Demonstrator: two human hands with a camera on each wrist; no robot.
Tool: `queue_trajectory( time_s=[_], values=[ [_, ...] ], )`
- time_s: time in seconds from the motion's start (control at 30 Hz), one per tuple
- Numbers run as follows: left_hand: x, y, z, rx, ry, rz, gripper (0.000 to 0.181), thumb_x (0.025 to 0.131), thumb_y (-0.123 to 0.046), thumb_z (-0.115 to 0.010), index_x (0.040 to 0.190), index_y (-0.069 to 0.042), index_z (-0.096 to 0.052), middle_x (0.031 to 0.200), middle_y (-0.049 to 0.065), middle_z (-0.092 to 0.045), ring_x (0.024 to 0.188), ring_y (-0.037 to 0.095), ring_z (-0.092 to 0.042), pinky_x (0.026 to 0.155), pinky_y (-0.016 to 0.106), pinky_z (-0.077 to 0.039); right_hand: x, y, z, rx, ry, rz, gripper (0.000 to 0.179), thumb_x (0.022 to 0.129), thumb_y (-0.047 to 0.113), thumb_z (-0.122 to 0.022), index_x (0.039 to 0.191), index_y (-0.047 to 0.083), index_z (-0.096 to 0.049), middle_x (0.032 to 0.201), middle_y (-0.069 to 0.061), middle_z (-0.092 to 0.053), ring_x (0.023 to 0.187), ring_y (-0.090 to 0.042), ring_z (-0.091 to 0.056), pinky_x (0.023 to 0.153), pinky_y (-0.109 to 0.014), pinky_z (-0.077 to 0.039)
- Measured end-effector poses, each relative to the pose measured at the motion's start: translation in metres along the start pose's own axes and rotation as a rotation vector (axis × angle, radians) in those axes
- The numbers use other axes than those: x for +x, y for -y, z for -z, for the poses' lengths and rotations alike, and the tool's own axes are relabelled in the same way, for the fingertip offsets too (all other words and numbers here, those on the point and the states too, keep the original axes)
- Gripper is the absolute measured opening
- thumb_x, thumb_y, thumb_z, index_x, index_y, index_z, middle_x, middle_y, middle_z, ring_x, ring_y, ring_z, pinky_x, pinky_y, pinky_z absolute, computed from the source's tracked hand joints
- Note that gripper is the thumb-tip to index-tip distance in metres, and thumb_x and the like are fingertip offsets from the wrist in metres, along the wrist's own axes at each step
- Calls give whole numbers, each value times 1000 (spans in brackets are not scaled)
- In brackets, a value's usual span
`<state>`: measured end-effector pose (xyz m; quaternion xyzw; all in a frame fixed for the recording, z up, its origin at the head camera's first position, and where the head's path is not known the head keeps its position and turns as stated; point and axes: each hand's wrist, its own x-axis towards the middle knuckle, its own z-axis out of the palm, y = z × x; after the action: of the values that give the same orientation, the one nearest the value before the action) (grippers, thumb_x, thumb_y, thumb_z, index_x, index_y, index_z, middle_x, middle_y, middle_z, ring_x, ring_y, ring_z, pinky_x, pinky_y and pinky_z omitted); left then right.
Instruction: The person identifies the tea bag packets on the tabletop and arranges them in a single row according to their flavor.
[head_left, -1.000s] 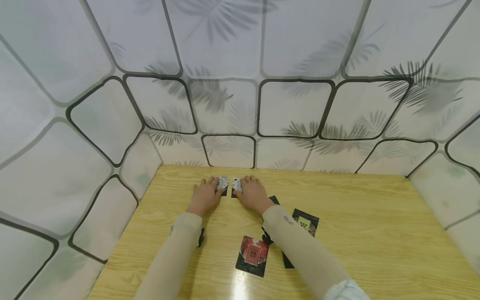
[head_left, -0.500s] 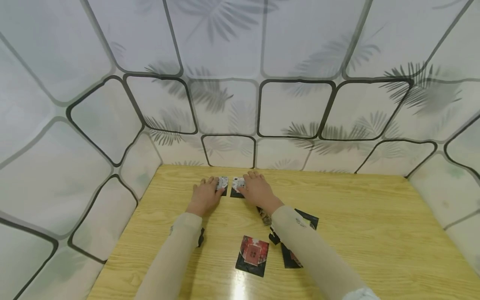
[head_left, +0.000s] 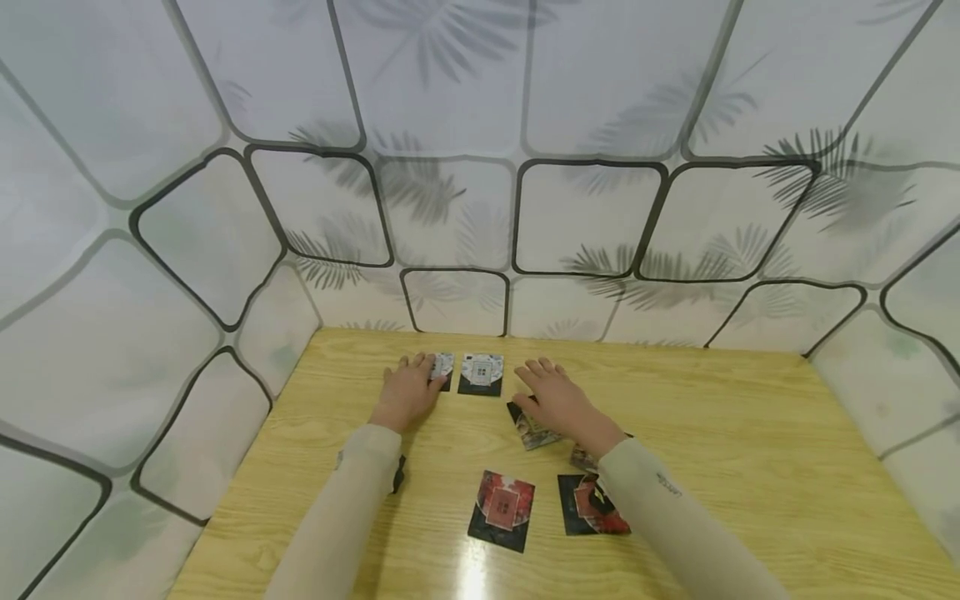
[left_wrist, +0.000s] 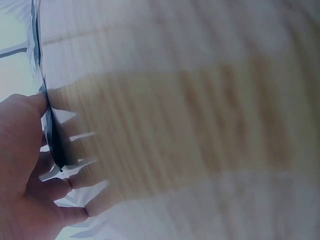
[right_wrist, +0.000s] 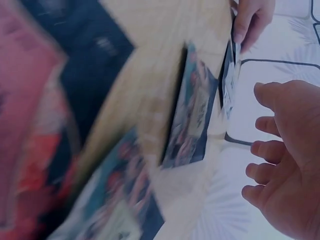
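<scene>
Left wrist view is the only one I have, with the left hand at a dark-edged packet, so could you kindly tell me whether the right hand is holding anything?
Observer: No, the right hand has nothing in its fingers, as the right wrist view shows.
Operator: Thank you; does anything lie close beside the packet at the left hand?
Observer: Yes, in the head view a second white-and-black packet lies just to its right, with a narrow gap between them.
Operator: And could you please tell me whether there are packets of another colour?
Observer: There are: two red-and-black packets lie nearer the person than the white-and-black ones.
</scene>
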<state>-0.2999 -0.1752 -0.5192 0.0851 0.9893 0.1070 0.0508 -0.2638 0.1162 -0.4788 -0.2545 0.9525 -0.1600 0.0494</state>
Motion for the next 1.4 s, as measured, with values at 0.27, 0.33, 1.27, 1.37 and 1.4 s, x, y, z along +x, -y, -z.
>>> queue_trajectory(
  time_s=[0.27,0.33,1.27,1.37,1.4],
  values=[
    [-1,0,1,11,-19,-9,64,113,-47,-43,163,-7,-40,168,19,-39,154,50,-35,120,74,-31,-24,-11,-9,11,7,21,50,111,26,-55,154,1,-51,162,-29,-43,155,-50,-32,127,-66,-26],
    [-1,0,2,12,-23,-9,63,113,-46,-43,162,-7,-40,168,19,-40,153,50,-36,120,74,-31,-28,-14,-11,-7,9,38,45,111,20,-55,153,2,-53,161,-28,-45,154,-51,-34,126,-66,-27],
    [-2,-2,1,9,-10,-3,64,114,-46,-41,164,-7,-37,169,20,-37,154,52,-34,121,74,-29,-40,-21,-20,-130,-102,5,30,102,32,-71,114,5,-77,152,-26,-57,149,-47,-45,123,-62,-36],
    [-2,-2,1,5,-4,-2,63,114,-45,-41,164,-7,-37,169,20,-36,154,52,-33,121,75,-28,-40,-22,-21,-111,-108,47,22,103,22,-69,117,6,-76,150,-24,-59,149,-47,-46,123,-63,-35],
    [-2,-3,1,4,-2,-1,63,114,-45,-41,164,-7,-37,170,20,-36,155,52,-32,121,75,-28,-40,-23,-21,-100,-99,67,22,103,17,-68,122,7,-74,150,-24,-59,149,-47,-45,123,-63,-35]
  ],
)
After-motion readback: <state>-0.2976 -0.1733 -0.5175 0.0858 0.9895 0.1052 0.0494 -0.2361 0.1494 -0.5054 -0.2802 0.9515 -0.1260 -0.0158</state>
